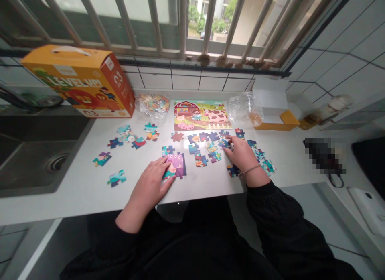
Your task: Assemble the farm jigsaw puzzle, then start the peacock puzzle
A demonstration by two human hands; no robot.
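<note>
My left hand (152,181) lies flat on the worktop, fingers stretched over the left side of a joined purple-and-teal puzzle section (177,164). Its thumb rests along the section's lower edge. To the right, my right hand (242,152) has its thumb and fingertips closed at a small dark blue puzzle piece (223,143), which stays down on the surface. Between the hands lie loose pieces, including a yellow-and-blue puzzle piece (211,147) and an orange-and-blue puzzle piece (201,160). My right hand and wrist partly cover other pieces.
A farm picture board (201,115) lies by the wall, between a bag of pieces (152,104) and clear plastic wrap (245,107). An orange box (87,81) stands left, near the sink (58,191). An opened white-and-orange box (270,101) sits right. More pieces (116,178) lie left.
</note>
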